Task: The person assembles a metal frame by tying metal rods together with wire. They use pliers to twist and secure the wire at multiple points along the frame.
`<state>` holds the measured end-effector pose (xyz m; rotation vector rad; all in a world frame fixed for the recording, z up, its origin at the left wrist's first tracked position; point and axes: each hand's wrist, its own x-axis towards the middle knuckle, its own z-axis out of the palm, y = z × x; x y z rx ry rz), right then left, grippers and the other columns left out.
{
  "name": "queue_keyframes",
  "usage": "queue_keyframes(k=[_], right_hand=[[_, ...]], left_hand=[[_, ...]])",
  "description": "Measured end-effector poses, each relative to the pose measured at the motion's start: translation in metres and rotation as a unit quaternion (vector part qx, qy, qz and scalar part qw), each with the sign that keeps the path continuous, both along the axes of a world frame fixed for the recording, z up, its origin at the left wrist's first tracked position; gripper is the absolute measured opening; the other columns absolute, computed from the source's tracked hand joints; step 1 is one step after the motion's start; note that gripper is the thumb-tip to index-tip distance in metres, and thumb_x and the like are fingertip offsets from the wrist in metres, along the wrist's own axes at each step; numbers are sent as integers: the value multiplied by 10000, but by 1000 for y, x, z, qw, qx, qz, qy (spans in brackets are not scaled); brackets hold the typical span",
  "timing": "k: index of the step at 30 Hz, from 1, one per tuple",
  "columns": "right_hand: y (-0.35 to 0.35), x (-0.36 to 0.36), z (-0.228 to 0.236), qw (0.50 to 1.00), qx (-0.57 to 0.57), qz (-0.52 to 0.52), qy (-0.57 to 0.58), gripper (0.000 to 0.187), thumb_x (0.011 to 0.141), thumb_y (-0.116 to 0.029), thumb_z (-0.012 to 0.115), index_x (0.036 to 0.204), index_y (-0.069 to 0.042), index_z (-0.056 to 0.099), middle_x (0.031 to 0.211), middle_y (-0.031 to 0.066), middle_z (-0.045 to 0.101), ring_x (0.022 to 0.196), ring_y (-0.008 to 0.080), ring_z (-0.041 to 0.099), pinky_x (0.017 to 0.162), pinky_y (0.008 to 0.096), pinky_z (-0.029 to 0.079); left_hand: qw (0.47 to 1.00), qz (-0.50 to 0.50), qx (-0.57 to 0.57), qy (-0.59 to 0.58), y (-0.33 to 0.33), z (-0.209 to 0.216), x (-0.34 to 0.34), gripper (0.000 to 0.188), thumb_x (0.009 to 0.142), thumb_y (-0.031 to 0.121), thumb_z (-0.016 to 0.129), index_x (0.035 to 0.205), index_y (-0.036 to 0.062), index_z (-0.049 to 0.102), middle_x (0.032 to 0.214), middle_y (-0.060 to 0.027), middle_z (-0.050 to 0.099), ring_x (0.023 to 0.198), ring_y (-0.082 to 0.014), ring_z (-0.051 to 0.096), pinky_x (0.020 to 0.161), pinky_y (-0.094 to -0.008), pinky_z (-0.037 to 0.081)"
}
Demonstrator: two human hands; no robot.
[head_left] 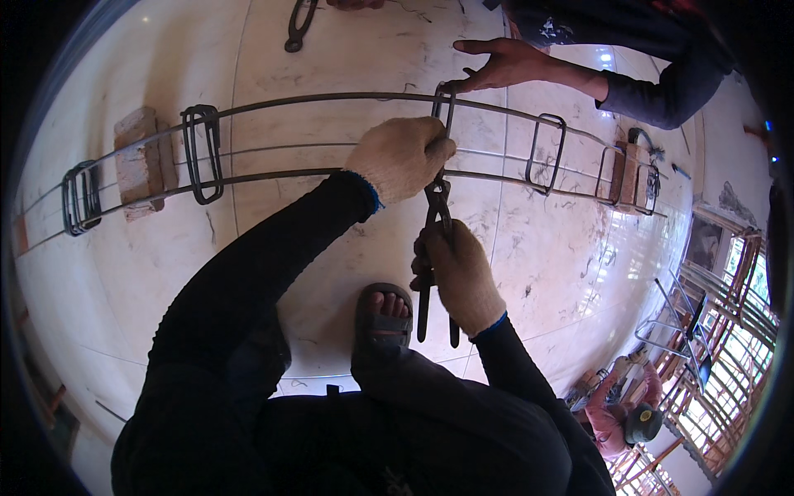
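Long steel bars (289,101) run across in front of me, with rectangular wire stirrups around them. My left hand (401,157), in a beige glove, is closed on the middle stirrup (449,112). Just below it, my gloved right hand (463,273) grips the handles of dark steel pincers (438,202). The pincers' jaws are up at the near bar beneath that stirrup; what they bite is too small to make out. A co-worker's bare hand (504,66) reaches in from the right, fingertips near the stirrup's far end.
Bricks (139,161) prop the bars at the left, and another brick (630,174) at the right. More stirrups (201,153) hang along the bars. A second pair of pincers (298,29) lies on the tiled floor. Another person (616,422) crouches at lower right, near metal frames.
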<state>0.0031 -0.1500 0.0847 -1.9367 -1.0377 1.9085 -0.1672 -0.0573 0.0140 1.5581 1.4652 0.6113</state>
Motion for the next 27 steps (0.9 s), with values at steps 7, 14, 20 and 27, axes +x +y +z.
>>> queue_keyframes(k=[7, 14, 20, 27], right_hand=[[-10, 11, -17, 952, -72, -158, 253, 257, 1162, -335, 585, 1187, -81, 556, 921, 48, 593, 745, 160, 595, 648, 353, 517], [-19, 24, -41, 787, -218, -294, 496, 221, 1170, -346, 548, 1116, -133, 523, 918, -16, 514, 662, 90, 452, 562, 273, 427], [-39, 13, -91, 564, -230, -335, 719, 323, 1199, -417, 461, 1094, -122, 542, 925, -22, 503, 647, 76, 432, 496, 249, 407], [-24, 27, -57, 692, -234, -332, 596, 296, 1182, -394, 521, 1173, -102, 572, 925, 38, 580, 641, 126, 553, 518, 270, 510]], left_hand=[[999, 3, 38, 11, 0, 0, 1, 367, 1073, 367, 612, 970, 36, 732, 808, -194, 736, 808, -424, 733, 781, -524, 573], [999, 22, 25, -9, -1, 2, 4, 334, 1065, 346, 648, 969, 33, 717, 818, -193, 725, 804, -423, 720, 754, -506, 552], [999, 20, 40, 15, 2, -2, 3, 333, 1081, 339, 648, 992, 23, 701, 843, -199, 719, 802, -413, 712, 750, -489, 547], [946, 300, 114, 45, -87, 12, 45, 476, 1104, 464, 643, 1173, -5, 682, 1055, -127, 699, 864, -269, 690, 794, -424, 572]])
